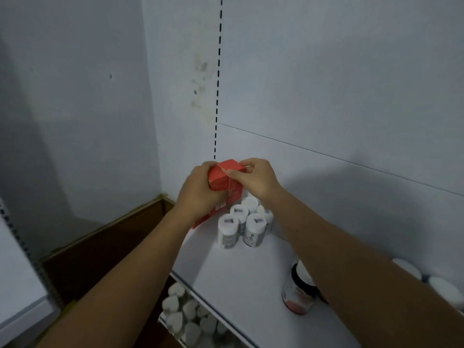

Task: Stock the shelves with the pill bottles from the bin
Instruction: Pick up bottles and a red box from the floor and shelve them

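Both hands hold a red box [227, 175] at the back left corner of the white shelf [241, 267]. My left hand [200, 188] grips its left side. My right hand [253, 178] pinches its top right edge. The box sits on top of other red boxes [221, 207], mostly hidden by my left hand. Right beside them stand several white-capped pill bottles [242, 223]. A dark-lidded jar with reddish contents [300, 290] stands near the shelf's front, partly behind my right forearm. The bin is not in view.
More white caps [442, 288] show at the far right of the shelf. A lower shelf holds several white-capped bottles [185, 315]. Brown floor [100, 252] lies to the left, and a slotted upright [218, 79] runs up the white back wall.
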`<state>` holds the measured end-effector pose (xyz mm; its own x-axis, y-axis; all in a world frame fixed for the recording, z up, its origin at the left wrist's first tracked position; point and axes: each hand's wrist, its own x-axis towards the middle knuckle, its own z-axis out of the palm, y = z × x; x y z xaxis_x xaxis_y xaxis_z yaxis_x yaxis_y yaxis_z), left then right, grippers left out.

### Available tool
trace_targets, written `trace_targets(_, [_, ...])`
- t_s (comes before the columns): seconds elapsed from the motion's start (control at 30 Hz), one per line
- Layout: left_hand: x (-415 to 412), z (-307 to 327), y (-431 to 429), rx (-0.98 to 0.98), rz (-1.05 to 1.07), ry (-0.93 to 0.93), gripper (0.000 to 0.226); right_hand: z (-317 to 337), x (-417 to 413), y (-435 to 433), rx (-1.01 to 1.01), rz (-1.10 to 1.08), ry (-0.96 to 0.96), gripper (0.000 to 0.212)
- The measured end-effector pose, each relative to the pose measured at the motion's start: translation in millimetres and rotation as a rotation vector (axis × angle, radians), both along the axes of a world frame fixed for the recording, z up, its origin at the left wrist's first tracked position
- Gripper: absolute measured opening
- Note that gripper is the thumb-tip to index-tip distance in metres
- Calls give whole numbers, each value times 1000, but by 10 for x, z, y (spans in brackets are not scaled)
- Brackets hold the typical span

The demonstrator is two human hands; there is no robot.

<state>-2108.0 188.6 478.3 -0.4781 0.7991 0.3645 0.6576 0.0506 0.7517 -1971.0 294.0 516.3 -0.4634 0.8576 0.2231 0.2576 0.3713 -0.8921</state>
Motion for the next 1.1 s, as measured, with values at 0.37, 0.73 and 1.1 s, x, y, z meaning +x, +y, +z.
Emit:
trace_targets(0.37, [-33, -87, 322, -199, 24, 166, 78, -252, -98, 383, 23, -55, -110, 71])
trace_targets(0.73, [-140, -253, 376, -242, 35, 369, 57, -394, -220, 394, 110, -69, -315, 39])
trace_targets(1.1, [-178, -457, 352, -210, 66, 520, 73, -667, -324, 369, 222, -95, -545, 27])
